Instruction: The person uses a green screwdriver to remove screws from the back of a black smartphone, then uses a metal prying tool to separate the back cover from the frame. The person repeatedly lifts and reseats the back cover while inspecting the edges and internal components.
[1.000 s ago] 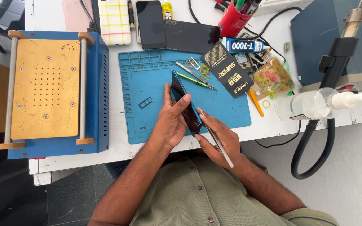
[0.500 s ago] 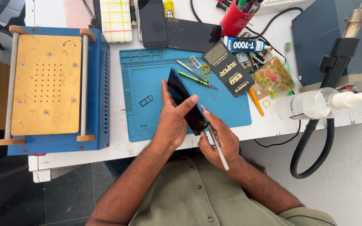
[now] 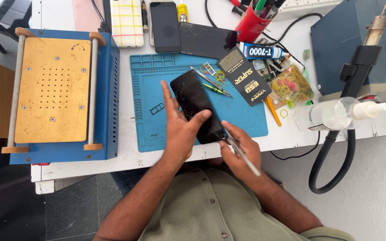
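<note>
From the head camera, the left hand [image 3: 180, 129] reaches up from the near table edge, palm under a black smartphone [image 3: 198, 107], thumb curled over its cracked glass and fingers spread straight along its left side; the phone is tilted, its lower end toward the right hand [image 3: 242, 147]; that hand's fingers are pinched shut on a thin metal tool [image 3: 242, 153], whose tip meets the phone's lower right corner; both hands hover above the near edge of the blue repair mat [image 3: 148, 111], whose left half lies bare; just left of it stands one blue machine with a brass plate [image 3: 52, 89]; two more phones [image 3: 165, 26] lie at the far edge, near one red pen cup [image 3: 249, 27]; one clear spray bottle [image 3: 336, 114] lies well right of the mat.
</note>
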`<state>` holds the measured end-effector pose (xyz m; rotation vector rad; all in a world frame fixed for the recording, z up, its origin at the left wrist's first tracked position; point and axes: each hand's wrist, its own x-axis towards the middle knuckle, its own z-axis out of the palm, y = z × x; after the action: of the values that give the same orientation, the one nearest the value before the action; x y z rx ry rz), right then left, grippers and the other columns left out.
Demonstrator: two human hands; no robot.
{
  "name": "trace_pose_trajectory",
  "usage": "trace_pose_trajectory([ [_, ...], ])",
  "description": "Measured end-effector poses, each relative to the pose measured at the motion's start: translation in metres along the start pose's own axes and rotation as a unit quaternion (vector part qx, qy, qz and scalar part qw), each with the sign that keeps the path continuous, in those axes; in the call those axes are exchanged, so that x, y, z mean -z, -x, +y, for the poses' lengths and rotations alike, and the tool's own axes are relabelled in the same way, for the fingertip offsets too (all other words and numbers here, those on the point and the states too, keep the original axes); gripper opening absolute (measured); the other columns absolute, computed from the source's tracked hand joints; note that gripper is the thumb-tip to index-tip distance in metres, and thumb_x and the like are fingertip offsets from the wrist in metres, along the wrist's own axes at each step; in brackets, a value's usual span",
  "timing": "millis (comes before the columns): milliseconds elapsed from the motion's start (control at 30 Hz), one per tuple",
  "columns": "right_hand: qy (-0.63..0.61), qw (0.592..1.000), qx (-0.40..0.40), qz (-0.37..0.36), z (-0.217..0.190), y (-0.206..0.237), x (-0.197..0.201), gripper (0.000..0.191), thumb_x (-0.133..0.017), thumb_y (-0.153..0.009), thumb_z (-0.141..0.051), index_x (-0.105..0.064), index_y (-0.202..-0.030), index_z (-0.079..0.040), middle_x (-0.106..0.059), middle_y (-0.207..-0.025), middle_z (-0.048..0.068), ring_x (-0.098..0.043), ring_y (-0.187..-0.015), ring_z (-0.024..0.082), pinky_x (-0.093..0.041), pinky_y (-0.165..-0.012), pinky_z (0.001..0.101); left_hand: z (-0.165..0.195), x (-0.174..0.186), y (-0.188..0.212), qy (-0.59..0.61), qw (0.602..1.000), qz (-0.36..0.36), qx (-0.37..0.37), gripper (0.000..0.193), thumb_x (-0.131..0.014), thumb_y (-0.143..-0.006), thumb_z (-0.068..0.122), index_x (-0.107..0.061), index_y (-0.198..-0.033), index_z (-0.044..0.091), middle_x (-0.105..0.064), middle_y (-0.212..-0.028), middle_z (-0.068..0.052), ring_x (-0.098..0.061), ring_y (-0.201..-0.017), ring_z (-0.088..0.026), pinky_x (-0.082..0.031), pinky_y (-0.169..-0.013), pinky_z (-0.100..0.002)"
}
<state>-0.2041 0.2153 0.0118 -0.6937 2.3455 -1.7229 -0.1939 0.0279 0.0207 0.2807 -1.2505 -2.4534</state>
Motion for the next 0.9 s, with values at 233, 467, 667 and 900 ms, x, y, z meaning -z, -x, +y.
trace_pose_trajectory([
  [233, -0.132, 0.989, -0.059, -0.011, 0.019, -0.003, 0.004, 0.042, -0.063, -0.099, 0.001, -0.059, -0.14, -0.002, -0.075, -0.113, 0.012, -0.074, -0.101, 0.013, -0.061, -0.086, 0.0256, -0.019, 0.021, 0.003, 0.15, 0.981, -0.103, 0.07, 0.045, -0.07, -0.104, 0.003, -0.052, -0.144, -0.005, -0.061, -0.14, -0.019, -0.058, -0.131, -0.028, -0.051, -0.113, -0.044],
  [467, -0.074, 0.996, -0.052, -0.007, 0.028, -0.008, 0.005, 0.033, -0.062, -0.102, -0.003, -0.064, -0.135, 0.0, -0.075, -0.118, 0.014, -0.073, -0.11, 0.017, -0.059, -0.095, 0.0298, -0.003, 0.022, 0.004, -0.005, 0.97, -0.241, 0.01, 0.048, -0.062, -0.107, 0.025, -0.046, -0.147, 0.004, -0.062, -0.144, -0.012, -0.06, -0.136, -0.02, -0.051, -0.115, -0.036],
  [667, -0.211, 0.975, 0.037, 0.063, 0.009, -0.018, 0.033, 0.024, -0.062, -0.106, -0.01, -0.059, -0.126, 0.003, -0.072, -0.122, 0.02, -0.073, -0.116, 0.03, -0.06, -0.105, 0.0438, 0.003, 0.031, -0.001, -0.312, 0.914, -0.257, -0.04, 0.037, -0.07, -0.1, 0.028, -0.067, -0.128, 0.004, -0.075, -0.087, -0.008, -0.07, -0.076, -0.015, -0.057, -0.071, -0.03],
  [900, -0.23, 0.953, 0.198, 0.021, -0.034, -0.028, 0.056, 0.017, -0.066, -0.107, -0.007, -0.057, -0.12, -0.002, -0.076, -0.11, 0.02, -0.077, -0.112, 0.033, -0.06, -0.109, 0.0488, -0.004, 0.032, -0.004, -0.317, 0.908, -0.273, -0.02, 0.03, -0.072, -0.099, 0.028, -0.07, -0.118, 0.004, -0.076, -0.086, -0.007, -0.072, -0.076, -0.013, -0.057, -0.07, -0.03],
])
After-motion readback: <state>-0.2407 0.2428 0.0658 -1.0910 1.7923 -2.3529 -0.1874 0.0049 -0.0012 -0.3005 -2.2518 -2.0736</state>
